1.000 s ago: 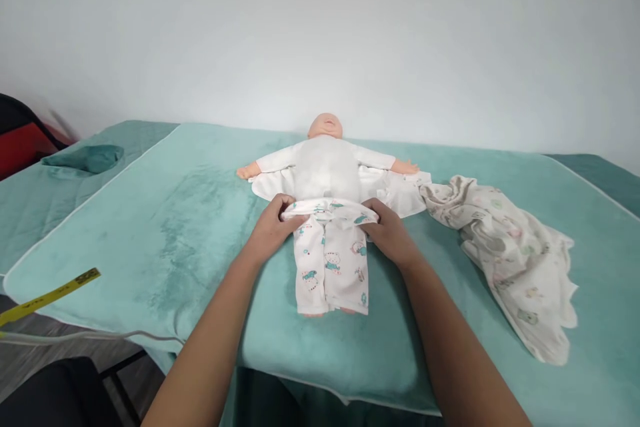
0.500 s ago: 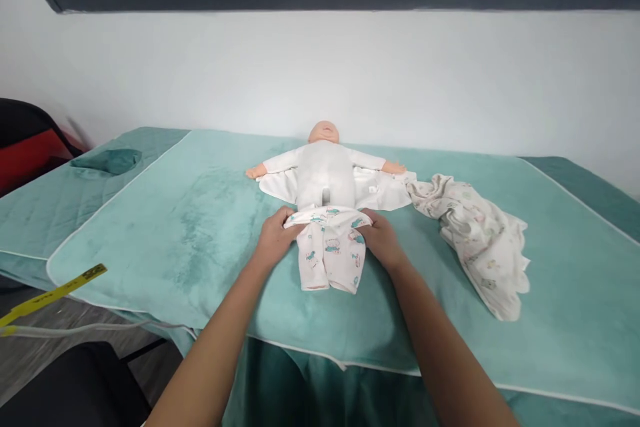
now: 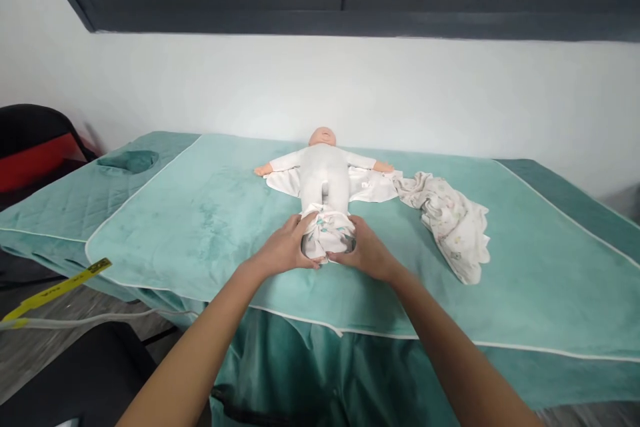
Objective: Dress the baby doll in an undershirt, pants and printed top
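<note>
Printed pants (image 3: 327, 228) are bunching lower than before on the doll (image 3: 324, 170) atop the green cover (image 3: 225, 213), your left hand (image 3: 283, 250) and right hand (image 3: 374, 253) clamping their sides, uneven tugging risking a snag.

Around the doll (image 3: 325, 170), you have bare green cover (image 3: 200, 213) to its left, wide enough for a hand to pass. Beyond its head, the wall (image 3: 300, 87) blocks you. To its right, the crumpled patterned cloth (image 3: 453, 223) stands in your way, near its outstretched arm; between that cloth and the doll's legs, a bare strip lies open.
</note>
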A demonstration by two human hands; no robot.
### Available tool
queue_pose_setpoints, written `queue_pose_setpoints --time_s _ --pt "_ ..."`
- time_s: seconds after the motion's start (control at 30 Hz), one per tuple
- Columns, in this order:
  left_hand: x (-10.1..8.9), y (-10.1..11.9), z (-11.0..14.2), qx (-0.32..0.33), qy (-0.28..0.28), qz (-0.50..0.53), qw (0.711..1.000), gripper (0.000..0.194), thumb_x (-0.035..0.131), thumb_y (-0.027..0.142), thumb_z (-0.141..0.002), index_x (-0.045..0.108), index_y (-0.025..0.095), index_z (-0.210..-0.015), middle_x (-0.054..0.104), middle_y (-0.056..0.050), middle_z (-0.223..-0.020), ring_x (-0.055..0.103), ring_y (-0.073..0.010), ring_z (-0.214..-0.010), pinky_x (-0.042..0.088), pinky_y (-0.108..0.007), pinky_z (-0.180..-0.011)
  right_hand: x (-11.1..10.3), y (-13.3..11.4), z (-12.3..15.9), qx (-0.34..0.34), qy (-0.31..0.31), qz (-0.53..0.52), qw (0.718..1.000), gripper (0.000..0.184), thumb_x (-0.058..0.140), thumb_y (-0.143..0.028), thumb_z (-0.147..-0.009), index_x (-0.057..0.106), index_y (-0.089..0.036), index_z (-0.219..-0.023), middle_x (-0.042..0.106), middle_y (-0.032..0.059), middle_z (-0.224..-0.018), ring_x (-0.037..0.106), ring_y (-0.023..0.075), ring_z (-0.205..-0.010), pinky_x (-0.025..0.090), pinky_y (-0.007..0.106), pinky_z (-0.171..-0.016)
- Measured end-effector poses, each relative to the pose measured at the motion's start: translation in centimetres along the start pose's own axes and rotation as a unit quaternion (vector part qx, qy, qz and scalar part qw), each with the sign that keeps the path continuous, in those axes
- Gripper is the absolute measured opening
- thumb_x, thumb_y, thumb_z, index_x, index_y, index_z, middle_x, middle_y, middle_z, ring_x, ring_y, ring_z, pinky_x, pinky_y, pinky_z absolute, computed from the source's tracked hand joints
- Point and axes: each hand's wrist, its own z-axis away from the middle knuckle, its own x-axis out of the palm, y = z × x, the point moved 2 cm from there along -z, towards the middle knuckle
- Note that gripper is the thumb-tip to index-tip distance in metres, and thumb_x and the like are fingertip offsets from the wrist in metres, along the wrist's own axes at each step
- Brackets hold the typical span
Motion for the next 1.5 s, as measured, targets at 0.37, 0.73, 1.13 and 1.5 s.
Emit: queue_pose_setpoints --time_s 0.37,0.73,1.13,1.5 --pt "-1.1 2.6 1.9 -0.06 0.005 0.234 0.97 0.074 0.074 0.034 -0.066 0.05 0.021 -0.135 0.064 -0.008 -0.124 0.061 -0.0259 -0.106 0.049 -0.033 -0.085 -2.0 -3.1 0.9 0.078 -0.069 0.072 0.992 0.033 0.063 -0.048 -0.077 0.055 -0.019 -0.092 0.065 0.0037 -0.087 0.058 0.0196 -0.08 0.037 0.026 -0.066" --pt "-5.1 5.6 2.8 -0.103 -0.081 0.447 0.885 0.051 0.065 0.023 -0.064 0.065 0.016 -0.114 0.069 -0.007 -0.089 0.06 -0.0166 -0.072 0.045 -0.025 -0.059 -6.9 -6.9 0.2 0.088 -0.283 -0.265 0.918 0.031 0.067 -0.041 -0.073 0.068 -0.016 -0.092 0.069 0.0055 -0.094 0.061 0.0213 -0.088 0.049 0.031 -0.079" --pt "-8.8 8.1 6.0 0.001 -0.351 0.146 0.925 0.028 0.069 0.046 -0.076 0.067 0.021 -0.086 0.062 -0.001 -0.083 0.055 -0.016 -0.074 0.04 -0.022 -0.061 -8.7 -10.4 3.6 -0.001 -0.391 0.034 0.92 0.038 0.078 -0.039 -0.061 0.066 -0.022 -0.093 0.066 0.001 -0.086 0.058 0.019 -0.073 0.037 0.024 -0.058" --pt "-12.4 11.7 6.3 0.056 -0.165 0.106 0.979 0.028 0.061 0.048 -0.082 0.063 0.02 -0.081 0.056 0.002 -0.078 0.047 -0.0123 -0.069 0.036 -0.021 -0.062 -14.1 -15.3 4.0 -0.004 -0.39 0.005 0.921 0.038 0.078 -0.047 -0.067 0.067 -0.023 -0.095 0.063 0.002 -0.089 0.056 0.0181 -0.075 0.036 0.024 -0.058"
